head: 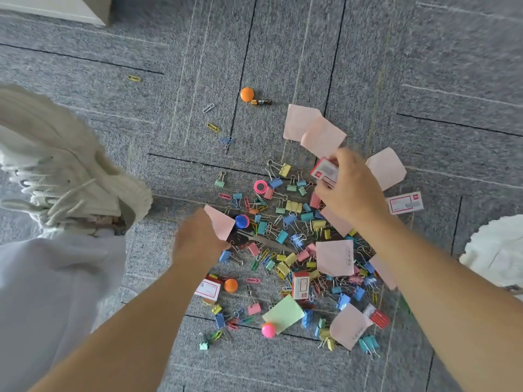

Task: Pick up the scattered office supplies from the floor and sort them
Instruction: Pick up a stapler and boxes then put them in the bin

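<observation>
A heap of office supplies lies on the grey carpet [283, 66]: several coloured binder clips [293, 206], paper clips [212, 127], pink sticky notes [335, 257], a green note pad [284, 312], round magnets [247, 94] and small staple boxes [300, 284]. My left hand [198, 239] pinches a pink sticky note [219, 223] at the heap's left edge. My right hand [351, 190] grips a red-and-white staple box [325, 172] above the heap's upper right. Scissors [263, 240] lie partly buried under the clips.
A white shoe [65, 179] and light trouser leg [51, 292] are at the left, and another white shoe [498, 250] is at the right edge. A small battery [261, 102] lies beside the orange magnet. A pale furniture corner [56, 7] shows at top left.
</observation>
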Motion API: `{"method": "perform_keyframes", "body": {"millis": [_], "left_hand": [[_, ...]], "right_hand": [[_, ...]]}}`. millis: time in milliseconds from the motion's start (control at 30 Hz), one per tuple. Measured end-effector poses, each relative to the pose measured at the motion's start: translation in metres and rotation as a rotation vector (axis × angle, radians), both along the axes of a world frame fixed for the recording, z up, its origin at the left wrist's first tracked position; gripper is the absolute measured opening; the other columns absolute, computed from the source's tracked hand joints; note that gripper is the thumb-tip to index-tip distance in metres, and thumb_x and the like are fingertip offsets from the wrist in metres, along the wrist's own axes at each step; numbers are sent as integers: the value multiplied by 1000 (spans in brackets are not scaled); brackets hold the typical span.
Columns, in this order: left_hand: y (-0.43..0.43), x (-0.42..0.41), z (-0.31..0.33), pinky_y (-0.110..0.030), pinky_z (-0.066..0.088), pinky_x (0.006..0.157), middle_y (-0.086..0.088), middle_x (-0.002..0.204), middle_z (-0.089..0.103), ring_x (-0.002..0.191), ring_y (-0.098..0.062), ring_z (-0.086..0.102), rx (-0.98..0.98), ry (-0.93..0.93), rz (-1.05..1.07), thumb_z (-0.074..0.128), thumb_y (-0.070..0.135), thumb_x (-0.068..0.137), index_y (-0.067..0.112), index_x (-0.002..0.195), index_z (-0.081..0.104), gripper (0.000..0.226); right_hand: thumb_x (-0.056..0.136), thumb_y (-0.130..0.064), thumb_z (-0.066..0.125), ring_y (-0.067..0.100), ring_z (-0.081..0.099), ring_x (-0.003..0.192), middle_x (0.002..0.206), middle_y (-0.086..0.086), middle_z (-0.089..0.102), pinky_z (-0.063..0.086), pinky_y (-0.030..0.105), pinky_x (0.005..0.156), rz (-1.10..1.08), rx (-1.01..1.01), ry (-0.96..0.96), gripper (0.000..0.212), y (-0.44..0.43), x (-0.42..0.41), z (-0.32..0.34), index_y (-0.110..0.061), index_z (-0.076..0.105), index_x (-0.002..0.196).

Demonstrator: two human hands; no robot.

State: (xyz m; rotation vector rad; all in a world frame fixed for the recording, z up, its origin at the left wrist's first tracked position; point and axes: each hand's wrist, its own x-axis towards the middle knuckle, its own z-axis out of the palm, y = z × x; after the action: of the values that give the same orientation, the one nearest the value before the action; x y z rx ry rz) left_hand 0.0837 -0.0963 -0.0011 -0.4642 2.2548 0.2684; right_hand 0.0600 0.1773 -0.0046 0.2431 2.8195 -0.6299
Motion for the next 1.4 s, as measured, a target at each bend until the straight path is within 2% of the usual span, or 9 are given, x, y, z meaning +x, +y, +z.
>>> {"method": "perform_keyframes", "body": {"millis": [167,367,600,667,800,900,1000,1167,1400], "left_hand": [[11,16,2,-37,51,69,-4,89,56,79,-28,57,64,139,61,71,34,88,20,103,48,30],[68,14,15,-33,50,55,-2,80,57,64,-21,59,289,101,115,61,20,90,24,106,49,20],[112,25,8,-27,39,57,-2,85,54,69,-19,51,367,57,50,58,11,88,17,108,45,25],[116,29,10,-28,36,56,-4,94,57,69,-19,50,377,36,43,58,12,88,19,106,44,24],[121,31,28,-29,34,54,-8,103,55,68,-15,50,362,-6,65,58,16,89,21,111,43,27],[124,28,54,-26,38,52,-8,100,58,64,-16,52,399,-10,107,56,18,90,22,115,45,28],[115,27,79,-24,39,48,-3,89,55,61,-17,52,351,-51,81,57,21,90,22,113,48,25],[72,35,60,-33,52,69,-5,94,61,83,-22,59,32,-19,-50,58,31,92,11,111,61,28],[15,39,11,-35,48,77,-3,106,61,96,-27,59,-22,26,-20,67,40,88,32,132,46,49]], "right_hand": [[86,-28,65,28,51,94,103,11,54,38,35,70,-375,10,-213,24,44,37,10,-11,55,98],[82,-30,69,35,41,121,130,12,46,42,43,93,-107,372,-384,52,98,61,-1,-4,50,124],[88,-36,67,31,50,116,124,8,51,42,43,90,79,448,-356,46,111,70,-13,-14,46,123],[90,-38,65,31,57,105,118,9,51,45,41,81,18,361,-330,45,109,72,-8,-11,44,119],[85,-32,71,19,59,76,94,3,58,41,31,57,-548,-231,-301,38,92,73,16,-12,45,105],[82,-34,70,27,68,87,93,8,65,55,41,70,-806,-557,-289,39,71,72,33,-11,50,106],[86,-34,70,25,64,92,100,5,62,50,37,72,-685,-488,-372,37,53,72,49,-13,47,106],[86,-30,71,26,58,93,112,10,57,43,33,69,-367,-222,-427,41,25,72,33,-10,52,116],[77,-25,68,27,66,78,94,4,64,57,43,65,-186,-415,-488,40,-53,60,6,-17,54,113]]}}
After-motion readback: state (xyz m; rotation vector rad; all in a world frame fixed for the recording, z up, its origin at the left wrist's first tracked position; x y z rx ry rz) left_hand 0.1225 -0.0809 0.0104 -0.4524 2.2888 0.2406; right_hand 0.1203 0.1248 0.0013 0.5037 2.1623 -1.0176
